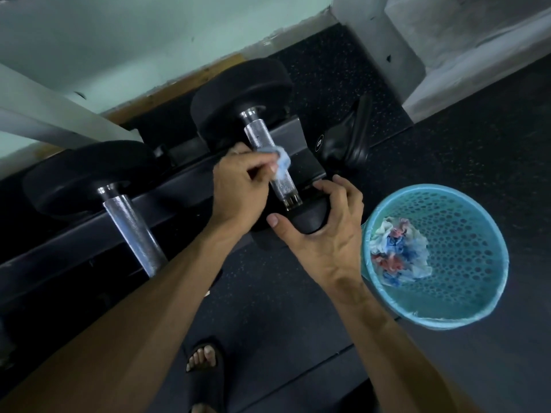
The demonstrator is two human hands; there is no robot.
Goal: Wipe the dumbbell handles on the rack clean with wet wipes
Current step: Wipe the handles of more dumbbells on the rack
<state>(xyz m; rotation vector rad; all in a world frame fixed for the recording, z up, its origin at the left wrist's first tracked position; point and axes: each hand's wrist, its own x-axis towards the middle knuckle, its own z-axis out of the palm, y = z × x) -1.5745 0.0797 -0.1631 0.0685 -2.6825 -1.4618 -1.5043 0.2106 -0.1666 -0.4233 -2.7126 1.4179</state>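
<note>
Two black dumbbells with knurled chrome handles lie across the dark rack [89, 234]. My left hand [238, 186] pinches a crumpled pale blue wet wipe [281, 162] against the handle [268, 150] of the right dumbbell, about halfway along it. My right hand [331, 231] grips the near black head [307, 220] of that same dumbbell, fingers curled over its top and thumb on its front. The left dumbbell's handle [131, 231] is bare and untouched; its far head [86, 174] rests on the rack.
A blue perforated bin [477, 311] with a liner stands on the floor at the right, holding crumpled used wipes [399, 251]. A black object [348, 141] lies past the rack's end. My sandalled foot [204, 357] is on the dark rubber floor below.
</note>
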